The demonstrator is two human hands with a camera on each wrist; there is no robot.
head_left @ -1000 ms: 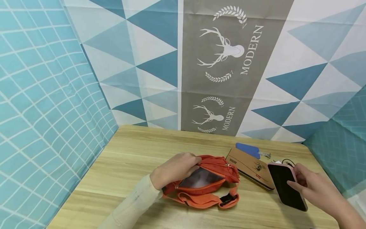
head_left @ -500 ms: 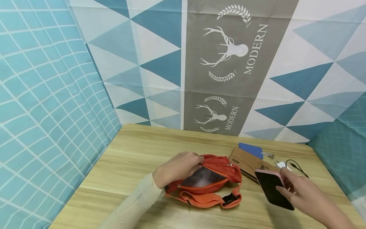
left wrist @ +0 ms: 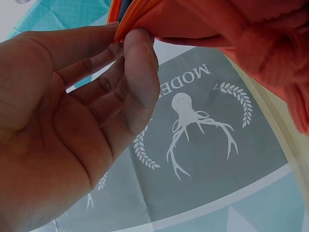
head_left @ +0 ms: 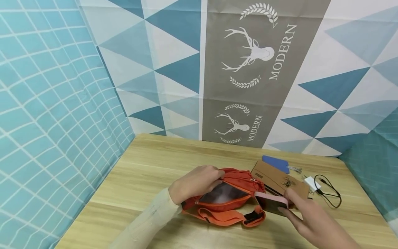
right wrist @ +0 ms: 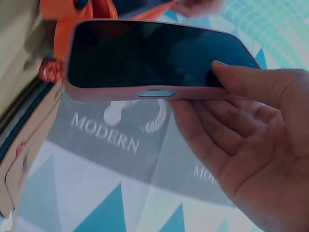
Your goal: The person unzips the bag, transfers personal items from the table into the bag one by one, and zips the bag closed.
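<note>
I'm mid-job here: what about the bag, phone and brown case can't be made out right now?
Back of the phone: faces away from the camera in head and right wrist views.
Bottom of the orange bag: head view, behind its near wall.
Rest of that bag: left wrist view, cut off by the top and right edges.
Lower part of the brown case: head view, partly behind the right hand.
Its label: head view, too small to read.

Grey backdrop panel [head_left: 245, 96]: "MODERN" [head_left: 283, 52] is printed twice in white capitals, each beside a deer-head emblem [head_left: 262, 53] and laurel sprigs [head_left: 244, 84]. Brown case [head_left: 271, 174]: deer motif [head_left: 288, 182], dark label [head_left: 259, 175] and red tag [right wrist: 20, 149] are borne; any lettering too small.
</note>
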